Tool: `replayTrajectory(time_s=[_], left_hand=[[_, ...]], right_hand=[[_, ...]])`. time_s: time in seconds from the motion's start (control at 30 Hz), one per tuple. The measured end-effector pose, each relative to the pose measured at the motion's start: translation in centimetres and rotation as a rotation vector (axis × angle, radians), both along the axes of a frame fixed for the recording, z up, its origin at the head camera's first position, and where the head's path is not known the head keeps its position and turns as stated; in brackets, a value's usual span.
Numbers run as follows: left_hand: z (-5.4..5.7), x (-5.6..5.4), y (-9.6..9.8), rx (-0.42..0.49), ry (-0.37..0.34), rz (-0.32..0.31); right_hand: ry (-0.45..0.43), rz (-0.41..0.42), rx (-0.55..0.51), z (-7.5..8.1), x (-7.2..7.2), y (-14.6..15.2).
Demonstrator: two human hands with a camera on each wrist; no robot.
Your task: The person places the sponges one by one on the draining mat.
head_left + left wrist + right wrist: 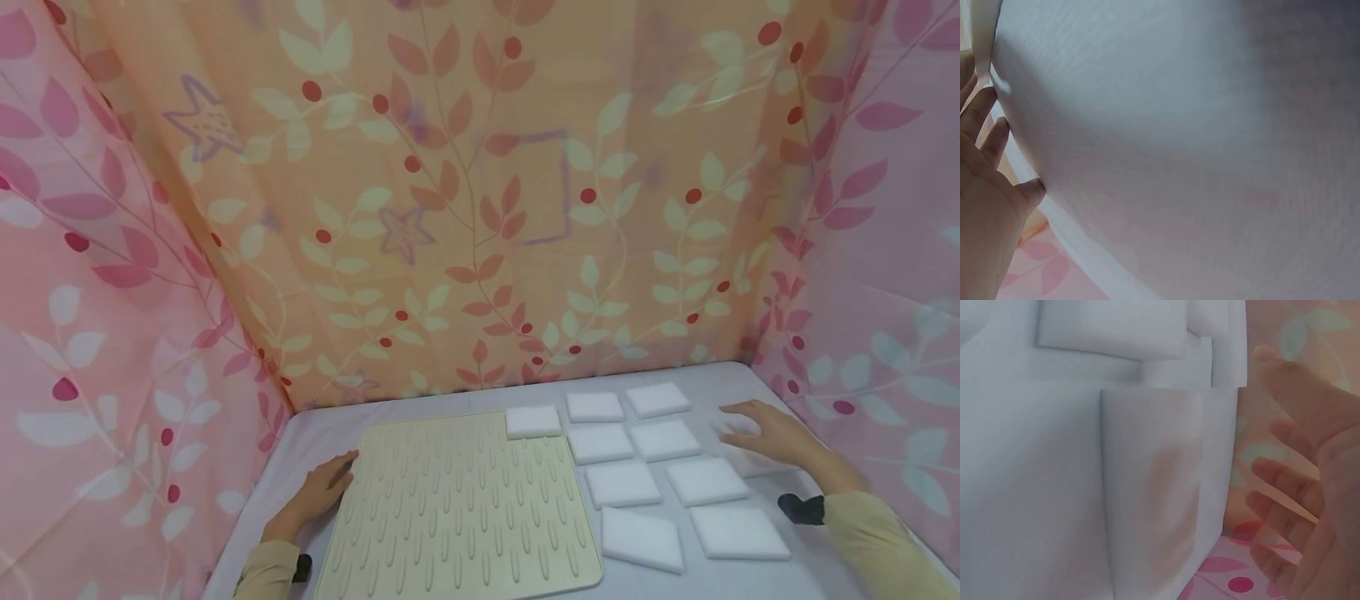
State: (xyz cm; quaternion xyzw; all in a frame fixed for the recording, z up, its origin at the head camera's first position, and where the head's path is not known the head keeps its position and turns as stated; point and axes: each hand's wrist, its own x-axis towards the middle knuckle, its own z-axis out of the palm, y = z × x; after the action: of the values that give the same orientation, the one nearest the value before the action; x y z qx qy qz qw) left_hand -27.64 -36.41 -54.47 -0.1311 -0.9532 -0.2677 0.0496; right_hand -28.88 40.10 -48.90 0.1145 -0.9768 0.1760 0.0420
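Bench: draped in white.
Left grip, right grip: spread, unfilled.
Mat: if nudged by left grip, corner pad may be shifted.

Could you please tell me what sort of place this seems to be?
Probably a small curtained-off work booth: leaf-patterned curtains hang behind and on both sides of a white-covered table, where a beige mat and white blocks lie.
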Motion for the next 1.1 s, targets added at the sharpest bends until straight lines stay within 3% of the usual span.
replayTrajectory(time_s=[0.27, 0.47, 0.73, 0.87, 1.1], left_hand=[[-0.4, 0.0, -0.2, -0.017, 0.010, -0.001], [-0.4, 0.0, -0.1, 0.006, 0.035, -0.015], [-0.3, 0.0, -0.1, -0.003, 0.008, -0.002], [-0.4, -0.1, -0.2, -0.009, -0.015, 0.003], [-0.4, -0.1, -0.1, -0.004, 0.004, -0.001]], right_hand=[[-0.023, -0.010, -0.004, -0.5, 1.1, 0.7], [0.017, 0.024, 0.007, -1.3, 1.6, 1.6], [0.002, 0.015, 0.024, -1.9, 2.2, 2.4], [-0.003, 0.028, 0.018, -2.0, 2.5, 2.8], [-0.015, 0.043, 0.013, -1.7, 3.0, 3.1]])
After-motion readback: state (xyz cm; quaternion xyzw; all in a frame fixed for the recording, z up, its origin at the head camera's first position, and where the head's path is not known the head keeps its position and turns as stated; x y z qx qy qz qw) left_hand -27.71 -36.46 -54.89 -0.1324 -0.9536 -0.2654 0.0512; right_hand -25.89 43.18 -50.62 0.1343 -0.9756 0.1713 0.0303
